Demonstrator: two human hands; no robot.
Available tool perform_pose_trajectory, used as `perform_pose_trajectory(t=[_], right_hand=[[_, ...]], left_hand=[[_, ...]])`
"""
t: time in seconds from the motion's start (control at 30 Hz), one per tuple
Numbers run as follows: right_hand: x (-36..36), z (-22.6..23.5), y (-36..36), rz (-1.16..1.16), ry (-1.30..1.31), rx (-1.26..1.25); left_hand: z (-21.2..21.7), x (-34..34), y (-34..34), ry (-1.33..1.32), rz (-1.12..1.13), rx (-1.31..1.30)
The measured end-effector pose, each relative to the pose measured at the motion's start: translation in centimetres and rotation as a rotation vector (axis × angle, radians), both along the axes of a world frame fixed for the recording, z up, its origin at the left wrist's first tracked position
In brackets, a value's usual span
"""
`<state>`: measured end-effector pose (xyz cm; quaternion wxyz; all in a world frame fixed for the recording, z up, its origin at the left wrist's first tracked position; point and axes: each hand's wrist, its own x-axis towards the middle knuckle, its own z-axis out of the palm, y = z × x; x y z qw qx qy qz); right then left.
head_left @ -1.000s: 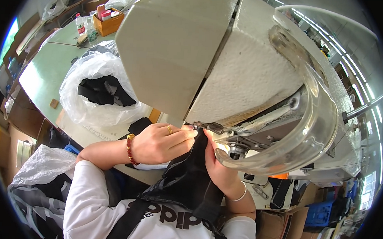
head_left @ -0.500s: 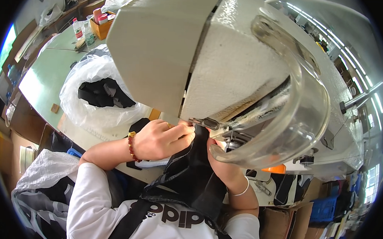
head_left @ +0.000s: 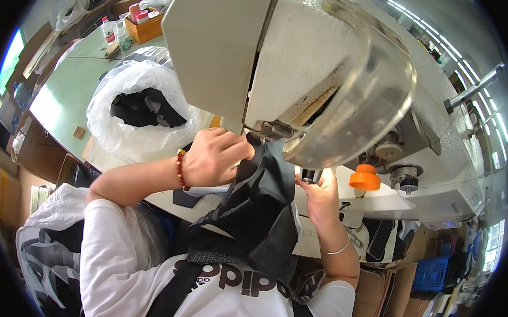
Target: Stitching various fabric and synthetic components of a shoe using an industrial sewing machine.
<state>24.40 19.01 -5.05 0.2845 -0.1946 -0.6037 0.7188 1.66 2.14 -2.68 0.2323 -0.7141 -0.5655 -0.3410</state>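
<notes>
At the far left of the frame a window glows blue beside a pale green table that runs toward the upper left. On its far end stand a wooden box and 2 small bottles. Nearer the middle left, a white plastic bag sits open on the table with dark cut pieces inside.

Right of the bag, the left hand, a red bead bracelet on its wrist, is curled with the fingertips pinching the upper edge of a black fabric piece. The fabric hangs from under the sewing machine in the upper centre down to the person's chest at the lower centre.

Just right of the fabric, the right hand is raised under the machine's clear guard, fingers partly spread and touching the fabric's edge; whether it grips cannot be told. An orange knob sits further right. Cardboard boxes and a blue crate fill the lower right, ceiling lights the upper right.
</notes>
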Motion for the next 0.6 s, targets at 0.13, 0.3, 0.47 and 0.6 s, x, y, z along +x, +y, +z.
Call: perform_pose_trajectory(t=[0.13,0.3,0.47,0.6], right_hand=[[0.1,0.2,-0.4,0.245,-0.084,-0.136],[0.4,0.2,-1.0,0.508,-0.297,0.043],[-0.8,0.6,0.2,0.436,-0.375,-0.032],[-0.6,1.5,0.7,0.697,-0.089,-0.145]], left_hand=[[-0.5,2.0,-2.0,-0.577,0.054,-0.427],[-1.5,2.3,-3.6,-1.766,-0.472,-0.707],[1.8,0.6,-4.3,-1.417,-0.569,-0.67],[6.2,0.1,-5.8,-1.089,-0.3,-0.852]])
